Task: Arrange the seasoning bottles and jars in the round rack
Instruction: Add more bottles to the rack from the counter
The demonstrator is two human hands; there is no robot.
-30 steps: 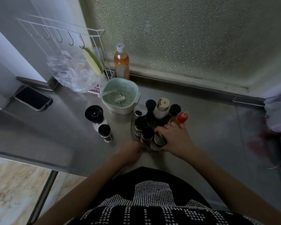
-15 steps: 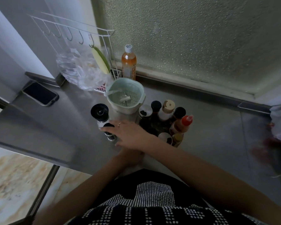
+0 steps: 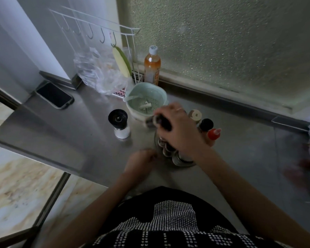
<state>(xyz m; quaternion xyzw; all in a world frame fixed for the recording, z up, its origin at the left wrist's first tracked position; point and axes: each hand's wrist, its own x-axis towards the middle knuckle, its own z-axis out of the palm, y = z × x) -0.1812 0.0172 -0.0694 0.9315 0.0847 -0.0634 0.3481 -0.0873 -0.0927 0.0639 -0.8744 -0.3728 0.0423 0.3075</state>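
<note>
My right hand (image 3: 182,129) grip is closed around a small dark-capped jar (image 3: 157,121), held tilted on its side above the round rack (image 3: 179,158), blurred. Rack sits on the steel surface (image 3: 79,133), more jars in it. Left hand (image 3: 141,162) rests curled just left of the rack; whether it touches it, can't tell. Black-topped grinder (image 3: 119,123) stands left of the rack, apart.
</note>
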